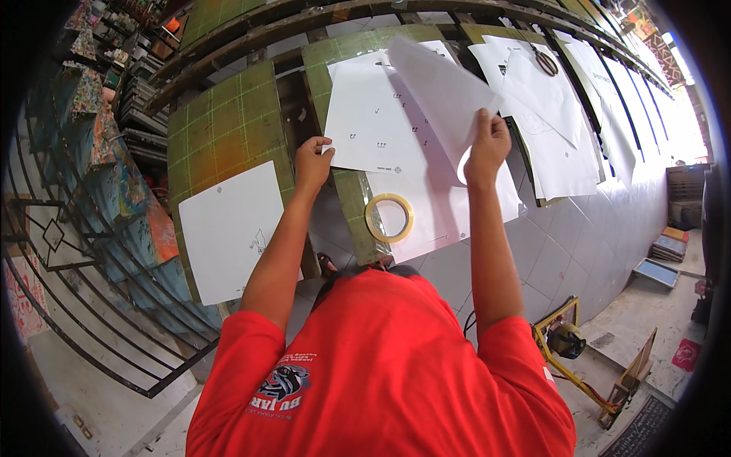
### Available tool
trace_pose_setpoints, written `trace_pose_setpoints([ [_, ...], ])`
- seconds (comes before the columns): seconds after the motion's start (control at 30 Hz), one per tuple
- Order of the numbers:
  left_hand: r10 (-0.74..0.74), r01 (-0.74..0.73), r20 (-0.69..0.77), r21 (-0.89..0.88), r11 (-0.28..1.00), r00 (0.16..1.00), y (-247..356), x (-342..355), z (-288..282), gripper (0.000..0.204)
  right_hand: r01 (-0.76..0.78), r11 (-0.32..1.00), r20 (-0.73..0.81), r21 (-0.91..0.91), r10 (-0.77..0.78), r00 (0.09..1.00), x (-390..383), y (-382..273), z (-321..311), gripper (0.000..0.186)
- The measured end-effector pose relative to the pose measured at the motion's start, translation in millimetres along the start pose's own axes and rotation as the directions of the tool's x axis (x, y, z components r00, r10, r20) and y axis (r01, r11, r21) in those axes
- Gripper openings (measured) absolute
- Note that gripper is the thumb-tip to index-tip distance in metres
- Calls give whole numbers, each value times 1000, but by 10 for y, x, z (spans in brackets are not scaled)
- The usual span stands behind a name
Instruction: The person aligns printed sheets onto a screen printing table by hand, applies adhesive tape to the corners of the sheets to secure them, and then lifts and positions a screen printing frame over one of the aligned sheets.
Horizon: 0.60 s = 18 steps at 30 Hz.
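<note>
My left hand [312, 164] is closed at the lower left corner of a white printed sheet [365, 122] with small black marks. My right hand [487, 148] grips the near edge of another thin white sheet [438, 84], which is lifted and curls over the printed one, casting a shadow on it. More white paper [434, 221] lies beneath, on a green board [354, 221]. On its near left part rests a roll of yellowish tape [412, 221], between my two forearms.
To the left, a green gridded board [221, 122] bears a white sheet [228, 236]. Boards at the right carry more papers [548, 145] and scissors [545, 62]. Dark rails [304, 27] run behind. A black metal railing [84, 305] stands left, a yellow-framed device [567, 339] lower right.
</note>
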State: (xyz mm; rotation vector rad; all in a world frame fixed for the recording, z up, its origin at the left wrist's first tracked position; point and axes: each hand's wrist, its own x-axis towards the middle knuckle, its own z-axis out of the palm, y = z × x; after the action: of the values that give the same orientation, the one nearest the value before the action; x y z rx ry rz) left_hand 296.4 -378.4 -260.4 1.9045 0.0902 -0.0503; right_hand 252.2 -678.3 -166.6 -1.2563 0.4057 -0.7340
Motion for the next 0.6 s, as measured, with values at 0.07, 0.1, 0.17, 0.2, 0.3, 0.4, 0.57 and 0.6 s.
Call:
trace_pose_setpoints([
  [0.07,-5,5,-12,-3,1000,1000,-40,0,-28,20,86,996,-10,-31,-86,996,55,-167,-12,20],
  [0.1,-4,4,-13,-6,1000,1000,-20,1,-21,20,133,989,-5,-71,-134,991,85,-235,-31,20],
  [0.17,-18,18,-19,12,1000,1000,14,-14,-11,20,227,963,11,-148,-228,974,124,-321,-59,20],
  [0.2,-25,25,-23,22,999,999,14,-20,-13,20,251,953,42,-170,-248,968,118,-323,-58,19],
  [0.3,53,-55,-90,-16,998,995,-68,-28,7,18,335,898,137,-285,-308,942,51,-313,-7,16],
  [0.4,58,-61,-109,-22,998,992,-132,-28,-7,18,422,809,248,-409,-346,905,-56,-259,72,13],
  [0.57,41,-46,-139,-28,999,989,-117,-70,4,17,519,746,444,-418,-331,833,-160,26,92,11],
  [0.6,53,-57,-150,-20,998,987,-154,-76,-3,17,547,717,480,-433,-330,813,-185,84,102,11],
])
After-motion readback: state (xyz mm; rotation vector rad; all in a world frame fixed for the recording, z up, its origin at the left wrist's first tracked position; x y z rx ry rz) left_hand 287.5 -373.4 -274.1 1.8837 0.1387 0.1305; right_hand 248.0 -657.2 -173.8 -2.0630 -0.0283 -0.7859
